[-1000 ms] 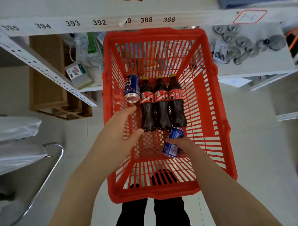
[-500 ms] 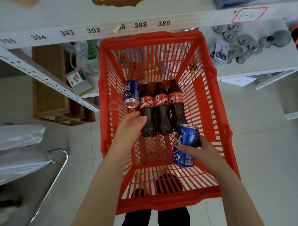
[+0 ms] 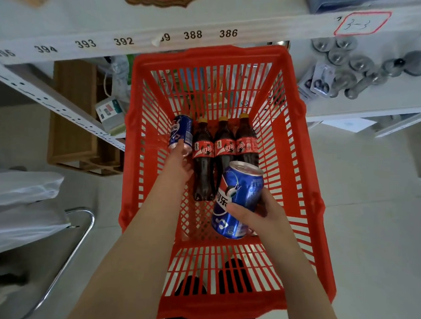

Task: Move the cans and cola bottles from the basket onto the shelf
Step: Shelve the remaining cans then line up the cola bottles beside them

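We see a blue can (image 3: 238, 201) lifted above the floor of the red basket (image 3: 297, 176), tilted with its silver top pointing up and away from us. The right hand (image 3: 255, 213) is wrapped around its lower half, thumb across the front of the label and fingers behind, so the grasp is firm. A second blue can (image 3: 180, 131) lies on its side at the far left of the basket floor, silver end toward us. The left hand (image 3: 178, 165) reaches in to it, and its fingertips touch that near end; we cannot tell whether they have closed around the can.

Just to the right of this lying can, three cola bottles (image 3: 225, 148) lie side by side on the basket floor, touching one another, with yellow caps pointing away and red labels facing up. The raised can hides the near part of the right-hand bottle.

The basket sits low in front of the person, and dark shoes (image 3: 234, 272) show through its near slats. Beyond its far rim runs a white shelf edge (image 3: 137, 37) marked with numbers such as 392, 388 and 386. To the far right, grey metal pieces (image 3: 351, 64) lie on a lower white shelf. To the left stand a wooden rack (image 3: 72, 116) and, nearer, a chrome tube frame (image 3: 80, 228).
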